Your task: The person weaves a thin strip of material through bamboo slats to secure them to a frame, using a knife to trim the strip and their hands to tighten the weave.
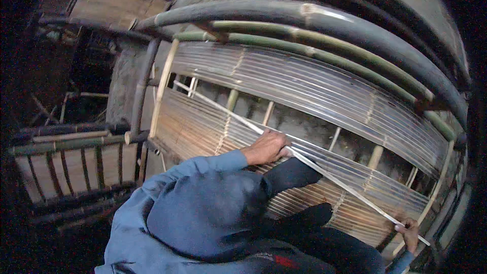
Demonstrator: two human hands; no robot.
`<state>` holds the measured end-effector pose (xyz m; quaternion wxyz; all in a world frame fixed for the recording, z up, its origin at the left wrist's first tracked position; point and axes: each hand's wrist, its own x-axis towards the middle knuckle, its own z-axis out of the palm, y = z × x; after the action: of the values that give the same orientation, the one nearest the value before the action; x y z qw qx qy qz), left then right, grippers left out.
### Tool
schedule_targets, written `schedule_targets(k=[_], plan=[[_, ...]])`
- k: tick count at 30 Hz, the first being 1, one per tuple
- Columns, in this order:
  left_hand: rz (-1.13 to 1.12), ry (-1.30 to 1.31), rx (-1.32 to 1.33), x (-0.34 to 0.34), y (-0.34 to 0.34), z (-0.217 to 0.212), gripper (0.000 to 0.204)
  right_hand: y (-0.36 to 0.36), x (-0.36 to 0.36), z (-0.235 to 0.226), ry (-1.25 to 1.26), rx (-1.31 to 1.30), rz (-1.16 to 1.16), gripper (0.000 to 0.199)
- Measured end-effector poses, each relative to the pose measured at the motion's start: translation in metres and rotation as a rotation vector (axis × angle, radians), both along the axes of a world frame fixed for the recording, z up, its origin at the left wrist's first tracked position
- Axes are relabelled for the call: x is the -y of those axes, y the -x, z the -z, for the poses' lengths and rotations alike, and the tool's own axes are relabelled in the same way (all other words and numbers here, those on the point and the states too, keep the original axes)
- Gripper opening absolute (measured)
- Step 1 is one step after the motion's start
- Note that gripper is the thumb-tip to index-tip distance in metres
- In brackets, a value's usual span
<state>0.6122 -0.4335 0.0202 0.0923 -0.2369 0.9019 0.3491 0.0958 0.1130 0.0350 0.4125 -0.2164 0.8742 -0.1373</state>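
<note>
Pale strip (340,182) partly hidden by left hand (271,147), right sleeve (402,264) cropped

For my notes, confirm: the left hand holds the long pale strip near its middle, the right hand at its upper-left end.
Wrong end: the head view shows the right hand near the lower-right end of the pale strip; the left hand holds it near its middle.

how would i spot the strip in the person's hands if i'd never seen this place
Start at the thick dark bamboo pole across the top, then drop to the panel of thin slats below it. There, the left hand and right hand grip one long pale strip. Unlike the slats in their rows, it slants across them.
</note>
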Motion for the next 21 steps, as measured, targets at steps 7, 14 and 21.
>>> schedule_targets(k=[7,14,21], plan=[[-0.123,0.125,-0.143,0.012,0.013,0.011,0.028,0.049,0.1,-0.025,0.254,-0.02,0.059,0.032],[-0.071,0.207,-0.119,0.029,0.025,-0.002,0.029,0.054,0.107,-0.007,0.155,-0.126,-0.031,0.036],[-0.258,0.05,-0.231,0.044,0.021,0.005,0.029,0.024,0.13,-0.034,0.239,-0.222,0.073,0.03]])
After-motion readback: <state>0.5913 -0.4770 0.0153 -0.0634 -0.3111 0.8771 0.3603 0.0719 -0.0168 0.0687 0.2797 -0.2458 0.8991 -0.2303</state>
